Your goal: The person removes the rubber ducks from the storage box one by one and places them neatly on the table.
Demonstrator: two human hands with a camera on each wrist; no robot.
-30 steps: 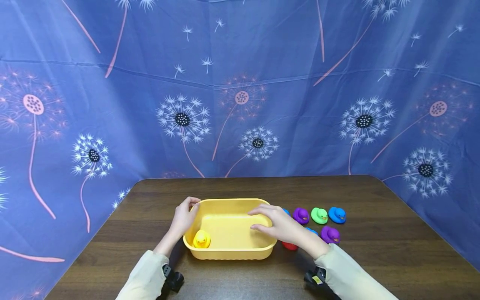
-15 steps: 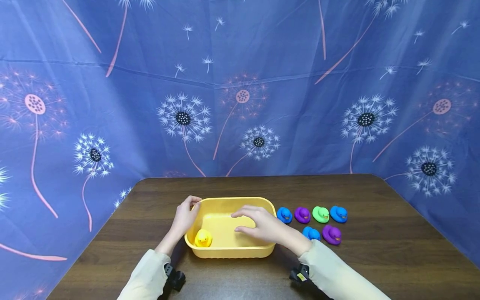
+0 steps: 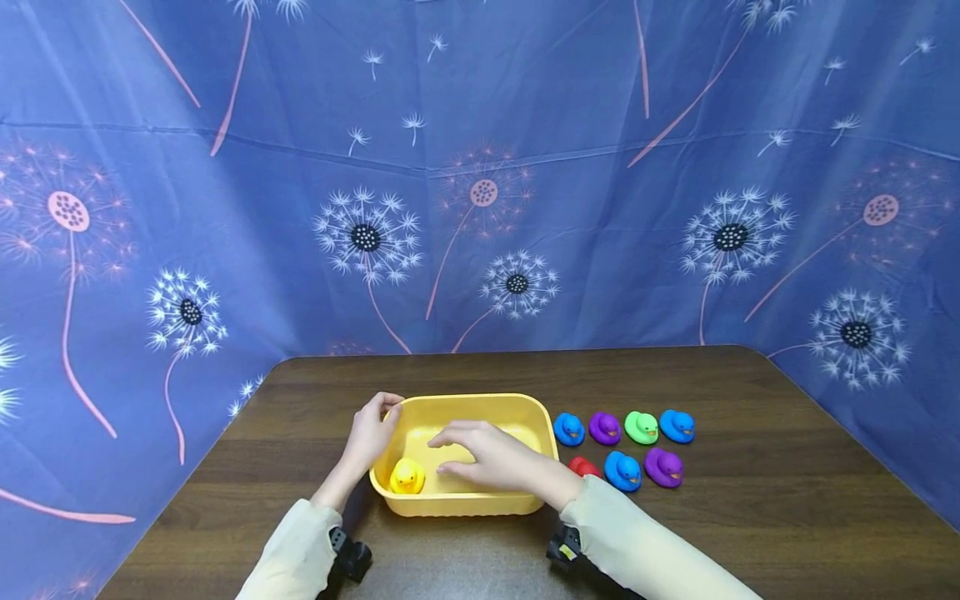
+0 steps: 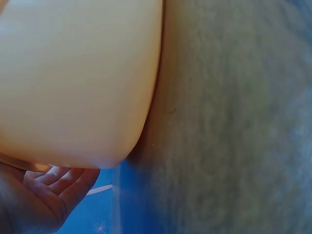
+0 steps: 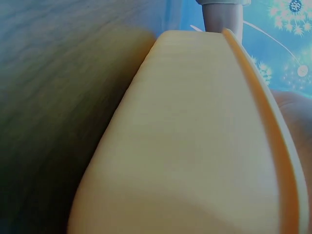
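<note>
A yellow plastic basin point(image 3: 465, 506) stands on the table, and one yellow rubber duck point(image 3: 407, 476) sits in its front left corner. My left hand point(image 3: 372, 432) grips the basin's left rim, thumb at the inner side and fingers along the outer wall; the left wrist view shows those fingers point(image 4: 73, 185) against the outside. Over the middle of the basin is my right hand point(image 3: 483, 454), thumb and fingers apart, holding nothing. It is just right of the yellow duck without touching it. The basin's front wall point(image 5: 180, 126) fills the right wrist view.
Right of the basin, rubber ducks stand in two rows: blue point(image 3: 568, 429), purple point(image 3: 604, 428), green point(image 3: 641, 427) and blue point(image 3: 677, 426) behind; red point(image 3: 583, 467), blue point(image 3: 622, 472) and purple point(image 3: 663, 467) in front. My right forearm partly covers the red one. A blue dandelion-print cloth point(image 3: 600, 208) hangs behind the table.
My right hand has moved left, from the basin's right side to over its middle. The ducks behind the forearm show more fully now. My left hand and the yellow duck stay put.
</note>
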